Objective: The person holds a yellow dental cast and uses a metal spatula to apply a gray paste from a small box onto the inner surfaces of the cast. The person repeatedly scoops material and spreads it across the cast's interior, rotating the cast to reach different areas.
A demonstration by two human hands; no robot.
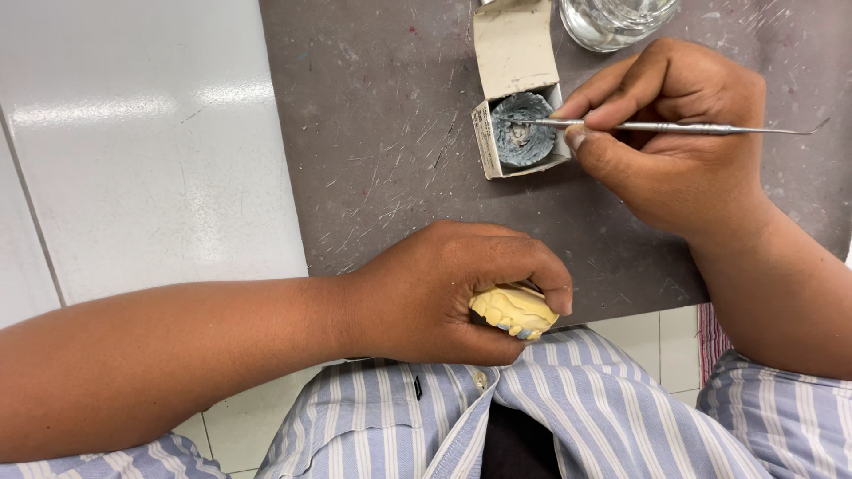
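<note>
Right hand pinches metal tool into box; left hand grips yellow cast (past mat edge).

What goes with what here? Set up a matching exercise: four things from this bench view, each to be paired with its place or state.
Things:
1. yellow dental cast
2. metal hand tool
3. small cardboard box
4. clear glass

Places or states:
A. at the top edge, partly cut off
B. flap open, grey material inside
C. gripped in the left hand
D. held in the right hand, tip in the box

Pairs: 1-C, 2-D, 3-B, 4-A
</note>
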